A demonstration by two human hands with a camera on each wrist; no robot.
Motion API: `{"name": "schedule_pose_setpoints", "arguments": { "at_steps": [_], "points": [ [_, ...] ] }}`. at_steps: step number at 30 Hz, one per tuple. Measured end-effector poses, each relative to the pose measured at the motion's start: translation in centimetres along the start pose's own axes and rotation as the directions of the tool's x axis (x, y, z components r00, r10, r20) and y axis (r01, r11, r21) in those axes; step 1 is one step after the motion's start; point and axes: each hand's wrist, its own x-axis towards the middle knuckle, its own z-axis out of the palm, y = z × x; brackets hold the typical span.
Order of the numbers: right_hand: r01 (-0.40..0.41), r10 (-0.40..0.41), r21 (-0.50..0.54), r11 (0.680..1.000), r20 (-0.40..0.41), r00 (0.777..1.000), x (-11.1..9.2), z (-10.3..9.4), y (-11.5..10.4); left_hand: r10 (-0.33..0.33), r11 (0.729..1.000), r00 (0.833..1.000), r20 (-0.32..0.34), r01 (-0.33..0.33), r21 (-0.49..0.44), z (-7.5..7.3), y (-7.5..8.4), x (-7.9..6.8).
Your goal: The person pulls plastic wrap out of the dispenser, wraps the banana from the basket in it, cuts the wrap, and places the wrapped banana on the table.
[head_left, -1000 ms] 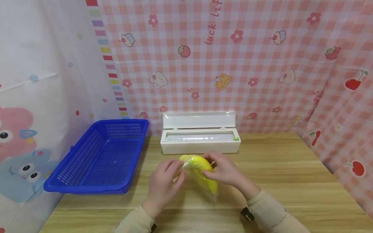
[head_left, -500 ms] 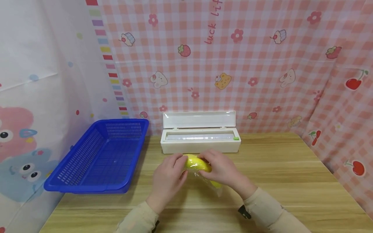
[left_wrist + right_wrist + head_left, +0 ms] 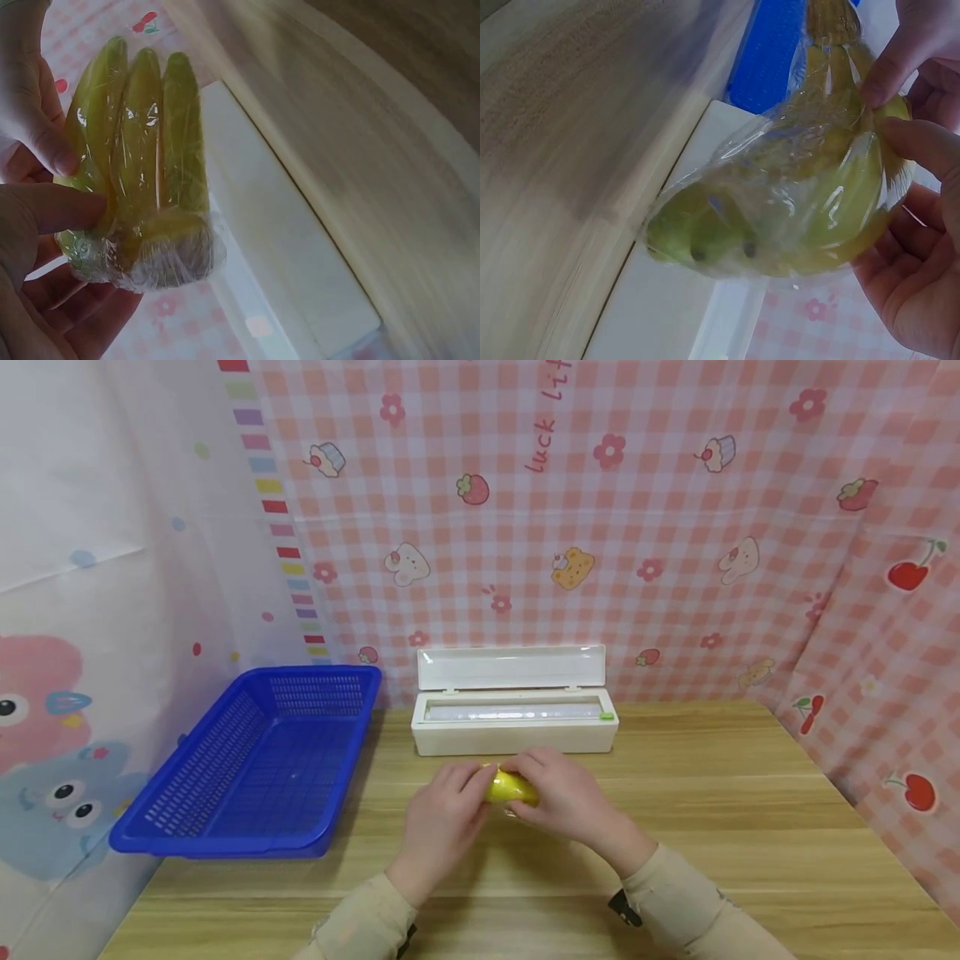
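A bunch of yellow-green bananas (image 3: 510,787), wrapped in clear cling film (image 3: 772,165), is held up over the wooden table between both hands. My left hand (image 3: 442,810) grips one side of it, thumb pressing on the wrapped fruit. From the other side my right hand (image 3: 558,797) holds it, its thumb close to the left thumb. In the left wrist view several banana tips point up and the film bunches round the stem end (image 3: 176,251). Film hangs loose past the dark-spotted tips in the right wrist view. Fingers hide most of the bunch in the head view.
Behind the hands stands a white cling film dispenser (image 3: 513,739), its lid (image 3: 512,667) raised and a film roll inside. A blue plastic basket (image 3: 330,810) sits to the left on the wooden table (image 3: 735,827). Patterned cloth (image 3: 645,527) hangs along the back and sides.
The bananas have been turned in the hands, so their hanging ends no longer show in the head view. Both hands have come closer together around the bunch.
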Motion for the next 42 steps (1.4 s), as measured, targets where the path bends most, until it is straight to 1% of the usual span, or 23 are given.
{"name": "schedule_pose_setpoints", "arguments": {
  "at_steps": [3, 8, 11, 14, 19, 23, 26, 32, 39, 42],
  "points": [
    [0.006, -0.006, 0.011, 1.0, -0.011, 1.0, 0.0, 0.0, 0.1, -0.018, 1.0, 1.0, 0.003, 0.018, -0.006, 0.0, 0.0, 0.0],
    [0.01, -0.007, 0.068, 0.998, -0.039, 0.999, -0.2, -0.2, 0.4, -0.062, 0.997, 0.998, 0.012, 0.062, -0.042, 0.2, -0.1, -0.1],
    [0.021, -0.014, 0.102, 0.995, -0.072, 0.997, -0.5, -0.5, 0.7, -0.104, 0.992, 0.994, 0.014, 0.105, -0.064, 0.3, -0.4, -0.3],
    [0.025, -0.011, 0.139, 0.99, -0.101, 0.995, -0.8, -1.0, 1.0, -0.153, 0.986, 0.988, 0.002, 0.153, -0.073, 0.4, -0.8, -0.5],
    [0.026, -0.006, 0.163, 0.986, -0.121, 0.993, -1.6, -1.3, 1.8, -0.221, 0.972, 0.975, -0.021, 0.218, -0.092, 0.5, -1.3, -0.7],
    [0.055, -0.031, 0.161, 0.985, -0.146, 0.989, -2.1, -1.2, 2.5, -0.265, 0.958, 0.964, -0.022, 0.261, -0.118, 0.4, -1.4, -0.7],
    [0.071, -0.047, 0.139, 0.988, -0.165, 0.985, -2.4, -1.1, 3.0, -0.308, 0.942, 0.951, -0.01, 0.303, -0.144, 0.3, -1.5, -0.7],
    [0.059, -0.036, 0.103, 0.993, -0.211, 0.977, -2.6, -1.0, 3.4, -0.386, 0.902, 0.922, 0.029, 0.384, -0.197, 0.1, -1.4, -0.5],
    [0.084, -0.049, 0.114, 0.99, -0.275, 0.96, -2.5, -1.0, 3.5, -0.429, 0.87, 0.902, 0.055, 0.429, -0.245, 0.2, -1.4, -0.6],
    [0.095, -0.055, 0.12, 0.988, -0.298, 0.953, -2.5, -1.1, 3.6, -0.446, 0.851, 0.891, 0.087, 0.452, -0.268, 0.4, -1.3, -0.7]
  ]
}}
